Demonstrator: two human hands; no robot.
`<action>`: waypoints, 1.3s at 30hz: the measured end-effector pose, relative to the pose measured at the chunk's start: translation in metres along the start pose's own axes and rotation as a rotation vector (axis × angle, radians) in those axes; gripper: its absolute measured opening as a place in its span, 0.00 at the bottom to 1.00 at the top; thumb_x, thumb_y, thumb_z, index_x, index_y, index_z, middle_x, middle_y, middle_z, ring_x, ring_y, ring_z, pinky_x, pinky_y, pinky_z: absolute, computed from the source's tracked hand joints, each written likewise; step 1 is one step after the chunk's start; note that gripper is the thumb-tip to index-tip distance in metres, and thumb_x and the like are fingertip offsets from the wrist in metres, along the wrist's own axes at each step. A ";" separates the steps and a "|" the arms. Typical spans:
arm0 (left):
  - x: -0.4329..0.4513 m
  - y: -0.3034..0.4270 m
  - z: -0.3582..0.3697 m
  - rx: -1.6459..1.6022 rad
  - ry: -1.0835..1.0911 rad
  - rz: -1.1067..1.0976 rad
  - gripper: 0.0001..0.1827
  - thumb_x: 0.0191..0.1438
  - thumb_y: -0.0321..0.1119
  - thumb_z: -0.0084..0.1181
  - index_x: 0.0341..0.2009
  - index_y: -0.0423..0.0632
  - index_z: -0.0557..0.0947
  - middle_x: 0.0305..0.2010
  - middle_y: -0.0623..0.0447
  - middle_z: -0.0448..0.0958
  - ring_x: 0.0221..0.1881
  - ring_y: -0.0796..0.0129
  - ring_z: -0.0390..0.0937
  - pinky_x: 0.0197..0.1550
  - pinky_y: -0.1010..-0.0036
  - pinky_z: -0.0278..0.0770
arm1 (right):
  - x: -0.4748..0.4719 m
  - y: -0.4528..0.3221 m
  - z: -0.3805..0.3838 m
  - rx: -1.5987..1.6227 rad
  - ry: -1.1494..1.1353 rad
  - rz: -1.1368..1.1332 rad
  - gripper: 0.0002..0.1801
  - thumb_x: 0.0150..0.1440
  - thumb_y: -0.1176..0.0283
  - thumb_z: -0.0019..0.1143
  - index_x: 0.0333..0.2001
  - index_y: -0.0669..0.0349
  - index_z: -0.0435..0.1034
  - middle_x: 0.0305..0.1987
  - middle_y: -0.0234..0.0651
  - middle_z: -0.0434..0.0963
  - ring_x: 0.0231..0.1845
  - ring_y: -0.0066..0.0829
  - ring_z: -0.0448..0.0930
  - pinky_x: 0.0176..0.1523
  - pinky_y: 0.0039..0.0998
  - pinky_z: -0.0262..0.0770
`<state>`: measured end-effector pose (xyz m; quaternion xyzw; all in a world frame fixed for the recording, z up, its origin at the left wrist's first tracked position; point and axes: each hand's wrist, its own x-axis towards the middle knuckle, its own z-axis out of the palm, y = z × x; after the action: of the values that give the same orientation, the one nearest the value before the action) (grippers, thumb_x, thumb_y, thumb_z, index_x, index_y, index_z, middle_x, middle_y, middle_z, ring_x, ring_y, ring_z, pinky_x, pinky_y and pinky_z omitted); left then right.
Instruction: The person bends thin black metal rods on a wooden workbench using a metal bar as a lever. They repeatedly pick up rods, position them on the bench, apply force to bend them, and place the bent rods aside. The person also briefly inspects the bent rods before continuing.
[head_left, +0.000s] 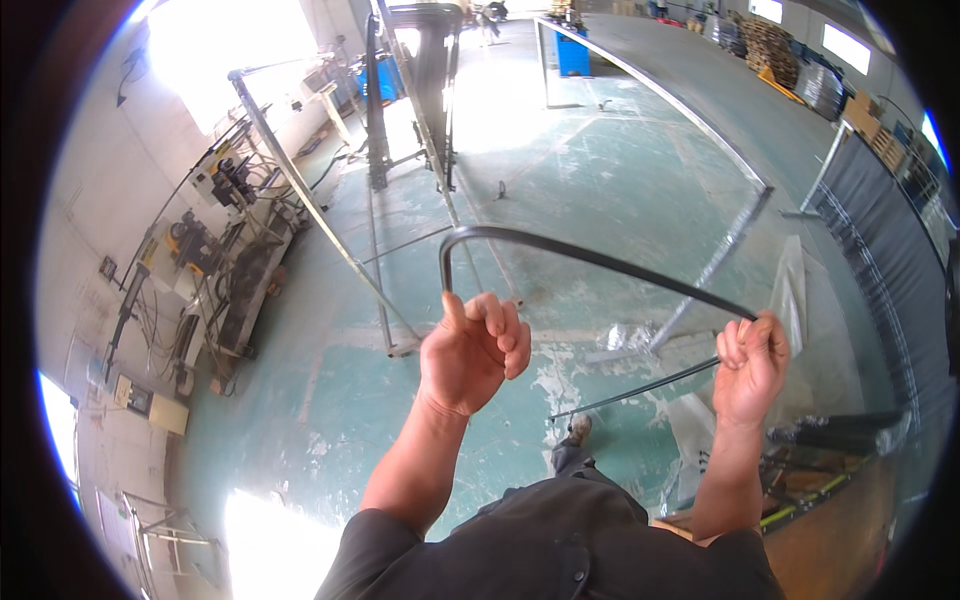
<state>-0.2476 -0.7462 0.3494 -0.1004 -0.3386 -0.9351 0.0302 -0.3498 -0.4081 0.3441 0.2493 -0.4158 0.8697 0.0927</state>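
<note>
A bent black bar or tube (585, 259) is held up in front of me, with one corner curving down at its left end. My left hand (476, 345) grips that short left end, thumb pointing up along it and fingers curled. Around the right part of the bar my right hand (752, 364) is closed. From beneath the right hand a thinner dark length (637, 391) runs down to the left over the floor; whether it is the same piece I cannot tell.
A metal tube frame (439, 169) holding dark curved frames stands ahead. Another large metal frame (675, 112) stands at the right. Machines (196, 244) line the left wall. Beside my right arm lies a wooden crate or table (832, 525) with dark parts. A dark screen (885, 232) borders the right side.
</note>
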 end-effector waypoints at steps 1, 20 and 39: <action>0.008 0.000 -0.014 0.054 0.021 0.023 0.36 0.75 0.68 0.41 0.33 0.46 0.74 0.31 0.50 0.70 0.30 0.57 0.69 0.32 0.67 0.68 | 0.024 0.009 0.008 0.024 -0.022 0.012 0.14 0.75 0.67 0.58 0.35 0.57 0.67 0.24 0.20 0.55 0.24 0.15 0.54 0.29 0.25 0.46; 0.127 0.013 -0.238 0.151 0.749 -0.289 0.13 0.73 0.39 0.60 0.37 0.46 0.77 0.30 0.53 0.74 0.29 0.66 0.74 0.31 0.69 0.71 | 0.501 0.173 0.263 0.035 -0.146 -0.093 0.22 0.69 0.53 0.70 0.37 0.62 0.77 0.20 0.13 0.58 0.19 0.10 0.52 0.25 0.24 0.41; 0.304 0.109 -0.438 0.445 0.534 -0.609 0.12 0.71 0.36 0.62 0.36 0.44 0.79 0.26 0.54 0.73 0.26 0.66 0.73 0.30 0.68 0.70 | 0.671 0.546 0.415 -0.710 -0.025 -0.270 0.43 0.64 0.59 0.73 0.77 0.58 0.60 0.72 0.52 0.68 0.67 0.45 0.74 0.68 0.44 0.71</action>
<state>-0.6045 -1.1065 0.1520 0.2572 -0.5254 -0.7991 -0.1389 -0.9788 -1.1059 0.5370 0.2648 -0.6556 0.6484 0.2822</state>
